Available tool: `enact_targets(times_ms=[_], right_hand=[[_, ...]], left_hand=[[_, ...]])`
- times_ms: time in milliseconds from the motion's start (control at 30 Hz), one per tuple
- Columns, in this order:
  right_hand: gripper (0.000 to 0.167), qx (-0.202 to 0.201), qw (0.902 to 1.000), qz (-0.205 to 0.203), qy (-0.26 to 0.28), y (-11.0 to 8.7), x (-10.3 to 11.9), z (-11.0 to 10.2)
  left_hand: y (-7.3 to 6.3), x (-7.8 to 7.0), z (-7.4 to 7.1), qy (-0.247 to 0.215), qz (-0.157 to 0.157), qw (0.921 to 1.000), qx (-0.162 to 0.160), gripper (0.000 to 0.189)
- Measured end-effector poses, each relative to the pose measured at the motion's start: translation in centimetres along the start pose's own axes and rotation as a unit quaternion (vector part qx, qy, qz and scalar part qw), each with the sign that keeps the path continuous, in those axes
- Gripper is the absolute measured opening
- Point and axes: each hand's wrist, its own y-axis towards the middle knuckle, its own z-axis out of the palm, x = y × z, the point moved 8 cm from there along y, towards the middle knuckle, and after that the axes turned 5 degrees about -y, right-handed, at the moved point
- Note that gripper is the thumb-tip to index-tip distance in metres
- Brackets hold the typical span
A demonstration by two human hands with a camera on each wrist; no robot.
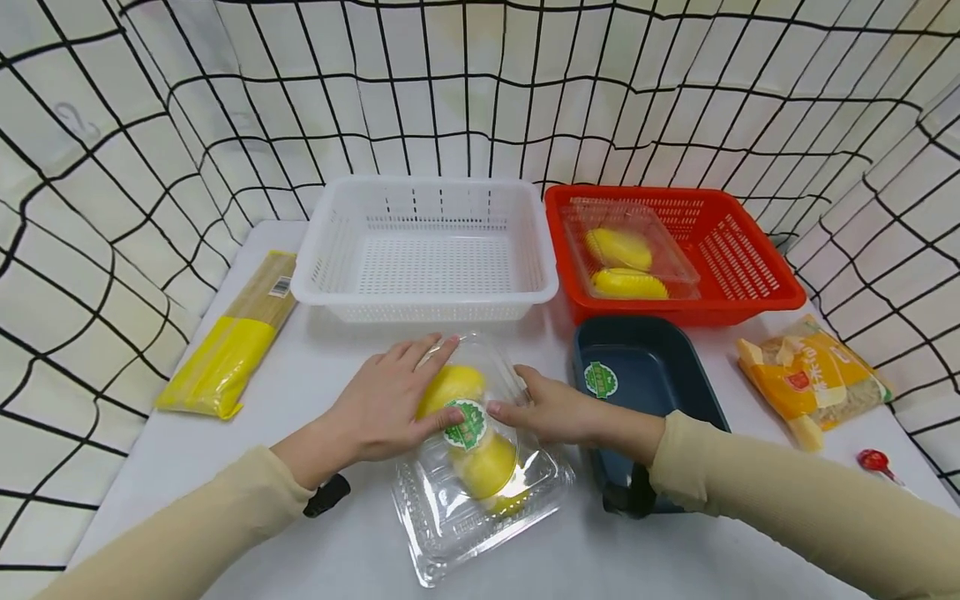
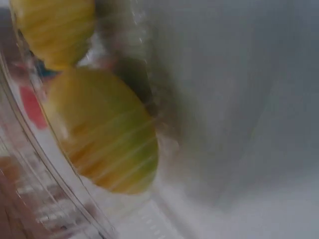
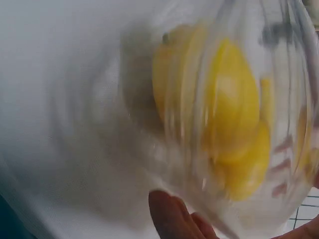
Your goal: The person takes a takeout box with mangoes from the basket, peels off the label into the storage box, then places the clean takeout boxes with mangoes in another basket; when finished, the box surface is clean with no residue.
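Behind, black netting (image 1: 466, 79); below, a white tabletop (image 1: 330, 550). On it, a white basket (image 1: 420, 297), a red basket (image 1: 750, 258), a dark blue tray (image 1: 663, 375). Before the white basket, a clear container (image 1: 442, 537) of yellow fruit (image 1: 487, 467). Straight-fingered atop it, the left hand (image 1: 393, 400); at its edge, the right hand (image 1: 558, 408), cannot tell if pinching.

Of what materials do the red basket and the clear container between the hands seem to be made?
The red basket: smooth, probably moulded plastic, judging by its regular slots; exact type unclear. The clear container: probably thin, glossy plastic, as sharp highlights and the yellow contents showing through suggest.
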Motion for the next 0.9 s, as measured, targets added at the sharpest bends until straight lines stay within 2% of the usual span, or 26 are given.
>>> enact_targets(times_ms=[133, 300, 467, 600, 733, 900], right_hand=[[0.096, -0.031, 0.9965, -0.04, -0.067, -0.7, 1.0, 0.2], [0.117, -0.062, 0.9836, -0.046, -0.163, -1.7, 1.5, 0.6], [0.126, -0.1, 0.9619, -0.068, -0.245, -2.5, 2.3, 0.7], [0.131, -0.114, 0.941, -0.076, -0.309, -2.9, 2.8, 1.0], [0.136, -0.113, 0.923, -0.075, -0.36, -2.8, 3.0, 1.5], [0.141, -0.11, 0.9107, -0.076, -0.391, -2.7, 3.2, 2.0]], left_hand=[[-0.6, -0.1, -0.1, 0.005, -0.047, 0.9986, -0.021, 0.093], [-1.1, -0.5, -0.2, 0.002, -0.098, 0.9939, -0.051, 0.093], [-1.4, -0.6, 0.0, 0.008, -0.159, 0.9861, -0.046, 0.099], [-1.6, -0.7, 0.1, 0.005, -0.202, 0.9788, -0.034, 0.104], [-1.5, -0.8, 0.2, 0.004, -0.22, 0.975, -0.027, 0.107], [-1.5, -0.7, 0.2, 0.001, -0.222, 0.9748, -0.024, 0.107]])
